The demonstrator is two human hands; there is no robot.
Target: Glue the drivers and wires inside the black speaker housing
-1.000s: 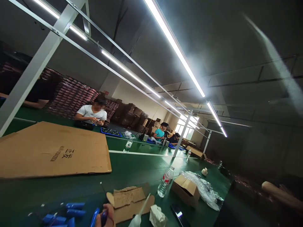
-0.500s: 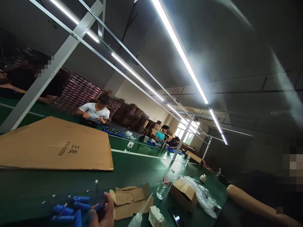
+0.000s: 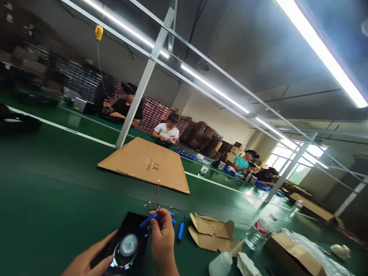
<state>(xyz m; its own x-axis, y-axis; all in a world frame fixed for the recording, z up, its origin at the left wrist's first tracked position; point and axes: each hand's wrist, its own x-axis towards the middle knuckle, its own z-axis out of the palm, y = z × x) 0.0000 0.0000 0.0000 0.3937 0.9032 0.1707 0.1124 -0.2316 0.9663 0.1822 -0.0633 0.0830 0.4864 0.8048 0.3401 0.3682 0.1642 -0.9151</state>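
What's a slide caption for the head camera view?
Left hand holds a black speaker; right hand grips a blue wired cylinder above a green workbench.

Black speaker [image 3: 123,245], silver centre disc. Just beside it, blue cylindrical cell [image 3: 148,220]. Beyond it, tan cardboard sheet [image 3: 143,165], dark print; green worktop [image 3: 57,184], white stripe [image 3: 63,130].

Noted: black case [image 3: 122,230] with a round silver disc [image 3: 128,245], held in left hand [image 3: 86,260]. Blue cylindrical cell [image 3: 148,220], thin red and black wires [image 3: 157,190] rising from it, pinched in right hand [image 3: 162,234]. Second blue cell [image 3: 180,231] lies on green surface [image 3: 71,199] just beside.
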